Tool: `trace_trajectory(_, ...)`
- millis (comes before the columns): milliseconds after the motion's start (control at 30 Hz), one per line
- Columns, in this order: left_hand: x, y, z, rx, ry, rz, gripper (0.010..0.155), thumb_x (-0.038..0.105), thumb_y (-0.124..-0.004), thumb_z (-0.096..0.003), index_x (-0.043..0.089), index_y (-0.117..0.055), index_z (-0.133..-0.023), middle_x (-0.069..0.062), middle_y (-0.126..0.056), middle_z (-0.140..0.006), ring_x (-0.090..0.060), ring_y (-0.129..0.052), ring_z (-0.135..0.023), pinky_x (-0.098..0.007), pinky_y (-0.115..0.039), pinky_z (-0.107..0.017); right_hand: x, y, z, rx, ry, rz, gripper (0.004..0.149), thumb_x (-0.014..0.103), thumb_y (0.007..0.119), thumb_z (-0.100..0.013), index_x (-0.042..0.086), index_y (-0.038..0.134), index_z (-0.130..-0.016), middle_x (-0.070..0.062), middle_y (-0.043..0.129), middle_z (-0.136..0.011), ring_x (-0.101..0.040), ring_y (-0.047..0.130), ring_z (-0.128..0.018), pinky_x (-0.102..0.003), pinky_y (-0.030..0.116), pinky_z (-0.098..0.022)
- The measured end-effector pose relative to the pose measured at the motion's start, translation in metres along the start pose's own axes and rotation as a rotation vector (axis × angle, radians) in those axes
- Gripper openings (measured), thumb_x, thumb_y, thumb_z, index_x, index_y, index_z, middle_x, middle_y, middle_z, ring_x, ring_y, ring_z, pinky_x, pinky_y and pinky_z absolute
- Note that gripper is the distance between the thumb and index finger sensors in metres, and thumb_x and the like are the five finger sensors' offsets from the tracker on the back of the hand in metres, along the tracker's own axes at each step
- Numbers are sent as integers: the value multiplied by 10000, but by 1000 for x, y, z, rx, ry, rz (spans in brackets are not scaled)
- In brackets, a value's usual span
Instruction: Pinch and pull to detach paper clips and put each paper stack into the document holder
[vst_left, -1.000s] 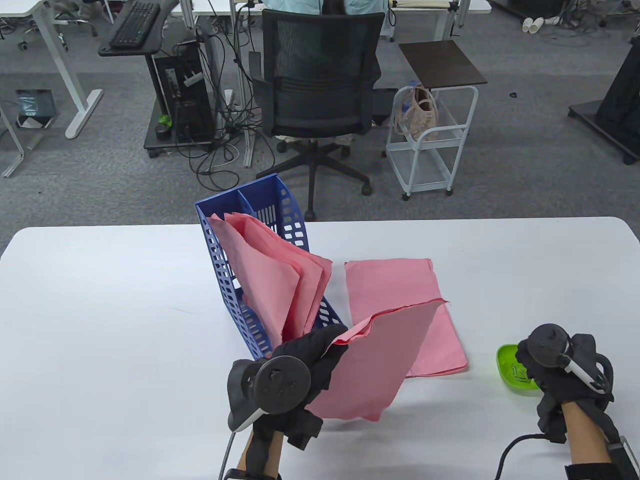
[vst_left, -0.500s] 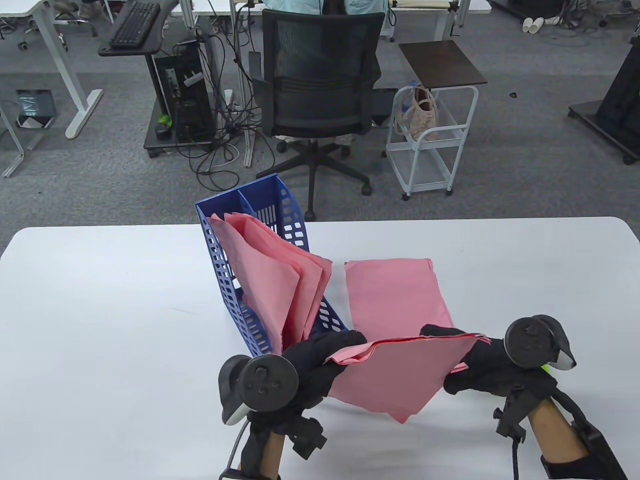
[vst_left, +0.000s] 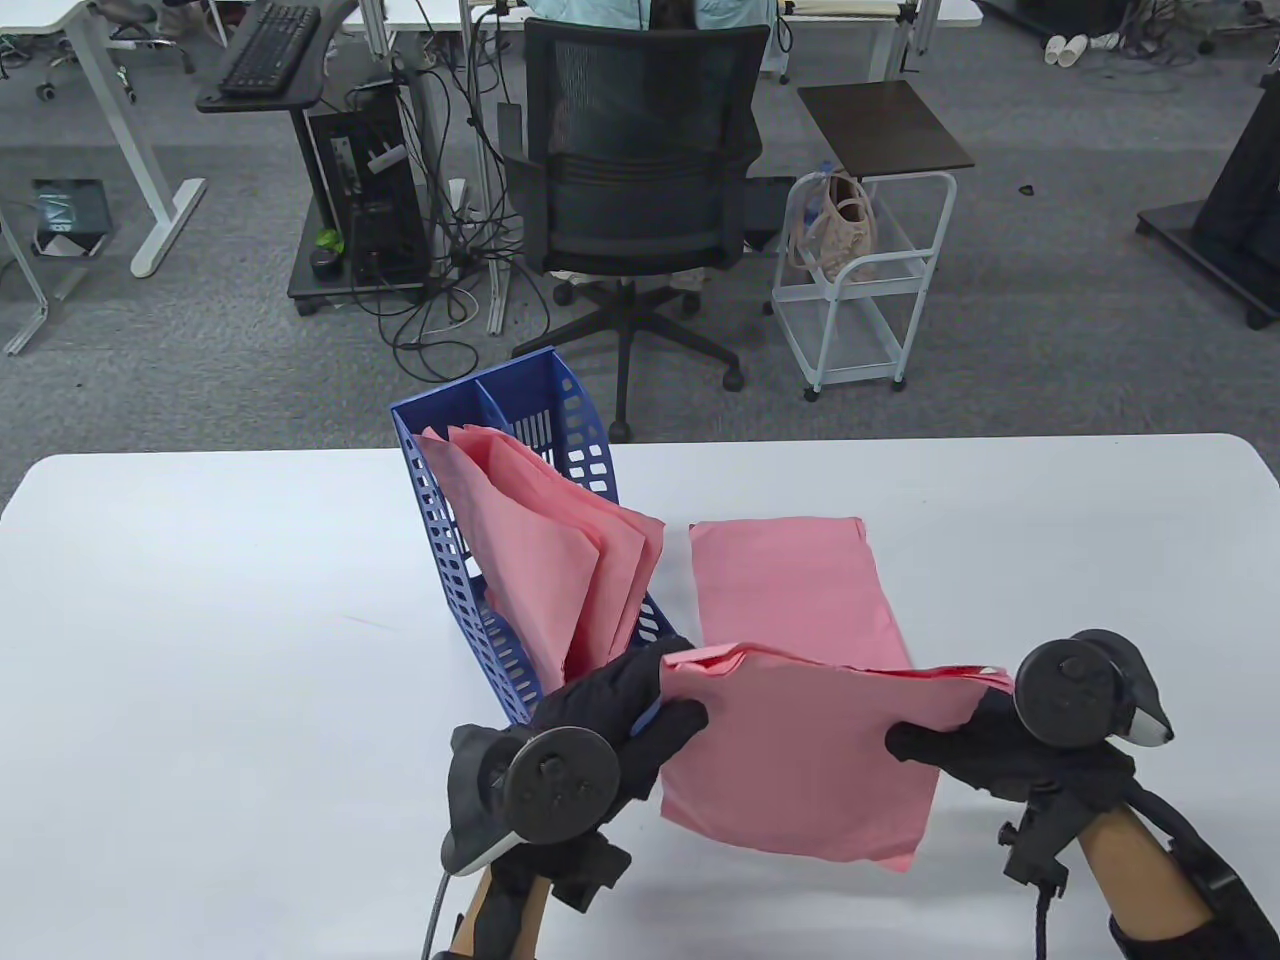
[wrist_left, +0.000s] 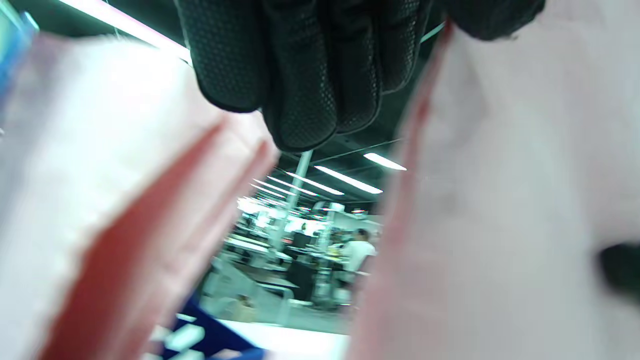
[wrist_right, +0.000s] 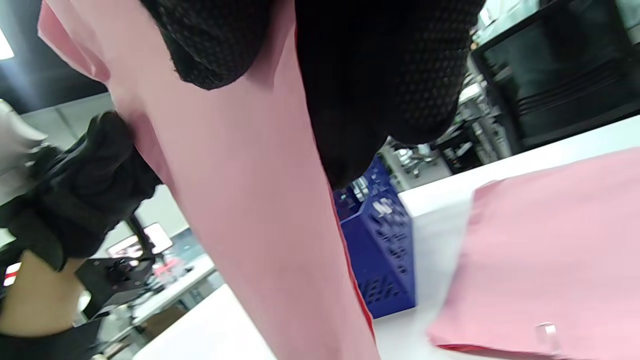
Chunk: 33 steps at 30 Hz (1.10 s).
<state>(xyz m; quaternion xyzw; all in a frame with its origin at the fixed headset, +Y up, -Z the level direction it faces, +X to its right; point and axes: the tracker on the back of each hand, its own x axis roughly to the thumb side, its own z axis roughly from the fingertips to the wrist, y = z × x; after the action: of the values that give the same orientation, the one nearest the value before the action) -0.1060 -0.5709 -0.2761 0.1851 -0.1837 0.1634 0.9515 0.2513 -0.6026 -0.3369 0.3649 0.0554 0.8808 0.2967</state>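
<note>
A pink paper stack (vst_left: 800, 770) hangs above the table's front, held by both hands. My left hand (vst_left: 672, 688) pinches its upper left corner, with the fingers (wrist_left: 300, 75) over the top edge. My right hand (vst_left: 930, 738) pinches the upper right corner, thumb on the near face. The blue document holder (vst_left: 560, 415) stands left of centre with several pink stacks (vst_left: 545, 545) leaning in it. Another pink stack (vst_left: 790, 585) lies flat to the holder's right; in the right wrist view this flat stack (wrist_right: 550, 240) shows a small clear clip (wrist_right: 547, 331) near its edge.
The white table (vst_left: 200, 620) has bare surface at left and far right. An office chair (vst_left: 635, 160) and a white cart (vst_left: 860, 280) stand beyond the far edge. The right hand covers the spot where a green dish was.
My right hand left the green dish at the right and took the stack's right corner. The stack, which drooped from the left hand alone, now hangs spread between both hands.
</note>
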Motion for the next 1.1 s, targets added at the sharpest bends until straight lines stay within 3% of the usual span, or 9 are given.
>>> trace_trajectory(167, -17, 2, 10, -14, 183, -350, 709, 597, -463, -542, 200, -688, -1086, -102, -891, -984, -274, -1014, -753, -426, -828, -602, -2, -26, 6, -41, 111, 35, 446, 328, 680, -574, 245, 701, -1011, -105, 892, -938, -201, 1023, -596, -297, 842, -467)
trace_trajectory(300, -43, -12, 19, -13, 285, -582, 793, 602, -394, -534, 135, -589, -1145, -156, -788, -1084, -355, -895, -943, -522, -706, -734, 1, -47, -3, -89, 186, 56, 450, 321, 677, -580, 223, 697, -1019, -121, 888, -937, -207, 1022, -592, -298, 842, -461)
trace_trajectory(433, -71, -33, 23, -91, 326, -616, 862, 604, -345, -519, 76, -420, -1197, -257, -519, -1204, -484, -642, -1092, -644, -481, -784, 4, -58, -32, -143, 229, 72, 452, 321, 664, -588, 215, 679, -1027, -126, 873, -945, -203, 1017, -599, -294, 839, -465)
trace_trajectory(567, -91, -53, 31, -196, 344, -524, 891, 600, -305, -516, 41, -255, -1207, -312, -235, -1212, -567, -340, -1112, -677, -348, -779, 8, -55, -65, -182, 219, 46, 459, 320, 644, -599, 198, 649, -1042, -136, 848, -962, -207, 1007, -619, -296, 835, -476)
trace_trajectory(700, -104, -67, 39, -213, 343, -495, 895, 594, -288, -515, 29, -165, -1198, -322, -127, -1191, -582, -226, -1092, -675, -285, -775, 15, -40, -104, -273, 149, -41, 467, 320, 616, -615, 189, 605, -1063, -143, 809, -990, -212, 987, -659, -304, 823, -506)
trace_trajectory(900, -108, -77, 46, -203, 318, -517, 890, 591, -263, -513, 29, -95, -1183, -315, -54, -1177, -581, -150, -1078, -671, -233, -769, 16, 4, -154, -377, 101, -161, 475, 313, 588, -629, 175, 552, -1083, -163, 752, -1028, -240, 953, -709, -329, 801, -541)
trace_trajectory(1100, -110, -79, 51, -194, 303, -514, 892, 588, -265, -514, 20, -88, -1179, -321, -47, -1173, -589, -135, -1069, -682, -228, -758, 2, 55, -190, -349, 163, -139, 481, 304, 574, -635, 161, 527, -1091, -185, 717, -1046, -266, 931, -735, -347, 789, -558)
